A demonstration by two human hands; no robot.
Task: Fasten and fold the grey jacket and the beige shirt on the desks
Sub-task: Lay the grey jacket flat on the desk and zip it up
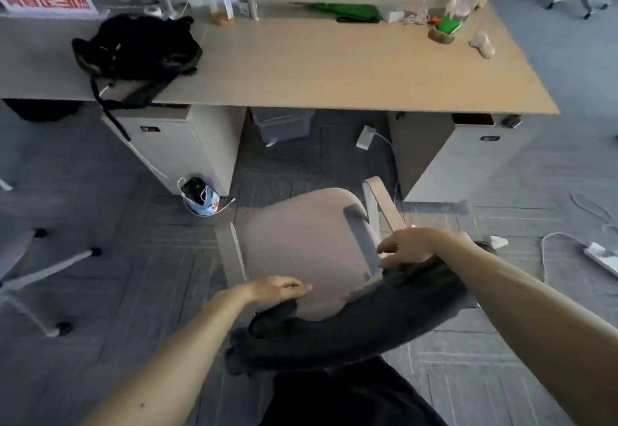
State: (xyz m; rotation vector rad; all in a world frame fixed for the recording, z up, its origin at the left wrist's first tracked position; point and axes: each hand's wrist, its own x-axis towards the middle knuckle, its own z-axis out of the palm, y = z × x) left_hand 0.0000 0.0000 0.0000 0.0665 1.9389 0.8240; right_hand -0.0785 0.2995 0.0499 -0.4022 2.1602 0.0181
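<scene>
The grey jacket point(351, 328) hangs draped over the backrest of a pinkish office chair point(301, 235) right below me. My left hand point(277, 288) lies on the jacket's left end with its fingers stretched out flat. My right hand point(411, 246) rests above the jacket's right end by the chair's armrest, fingers spread and slightly curled, not closed around the cloth. The wooden desk point(334, 67) stands beyond the chair. No beige shirt shows in this view.
A black bag point(137, 47) with dangling straps sits on the desk's left part. Bottles, a green object point(344, 10) and small items line the desk's back edge. Drawer cabinets stand under it, a small bin point(200, 199) and cables lie on the carpet, and another chair's base point(50, 275) is at the left.
</scene>
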